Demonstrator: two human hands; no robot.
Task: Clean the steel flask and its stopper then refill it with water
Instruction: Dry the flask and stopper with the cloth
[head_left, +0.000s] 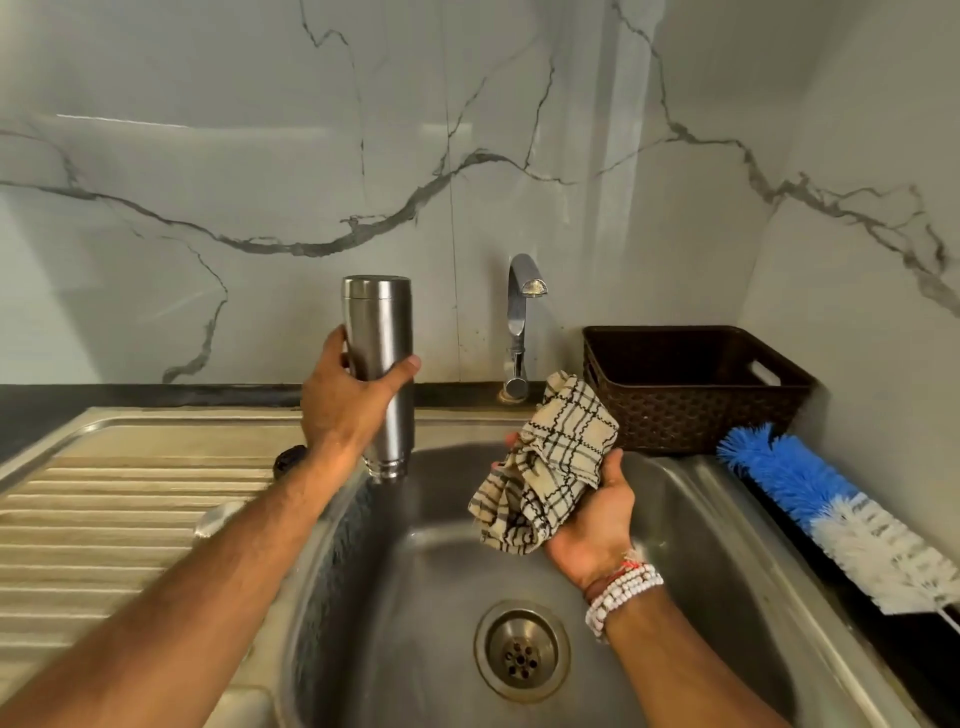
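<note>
Two hands are full. The left hand (343, 405) curls its fingers round the shiny steel flask (379, 332), held neck-down over the grey steel sink (415, 571). The right hand (597, 525) grips a crumpled checked cloth (556, 467) below the silver tap (519, 312).

left hand (345, 402) gripping; right (592, 525) seemingly cupped

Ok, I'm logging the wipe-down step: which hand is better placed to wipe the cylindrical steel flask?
Probably the right hand: it holds the crumpled beige checked cloth beside the cylindrical steel flask, which the left hand grips over the steel sink.
</note>
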